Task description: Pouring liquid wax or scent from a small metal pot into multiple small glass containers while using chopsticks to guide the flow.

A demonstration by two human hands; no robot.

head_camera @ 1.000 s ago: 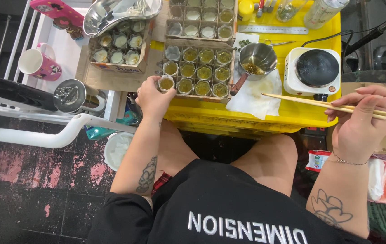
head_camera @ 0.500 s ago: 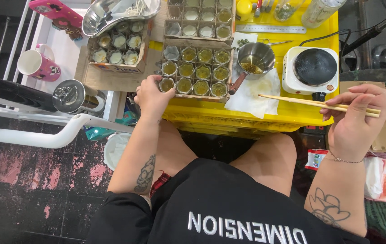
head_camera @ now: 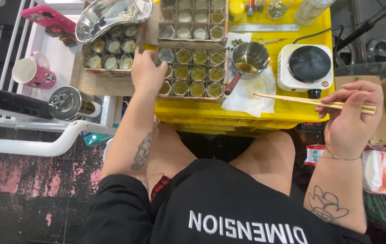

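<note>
Since a second ago our left hand (head_camera: 147,72) lifts off the tray of filled tins (head_camera: 193,72) (most hold greenish wax), loosely curled, holding nothing visible; our right hand (head_camera: 351,113) pinches chopsticks (head_camera: 310,102).

1. Small home craft workshop, apparently for candle or wax pouring.
2. Evidence: yellow crate (head_camera: 265,115) as bench; cardboard trays of filled small cups (head_camera: 193,72); hotplate (head_camera: 305,67); melting pot (head_camera: 249,58).
</note>
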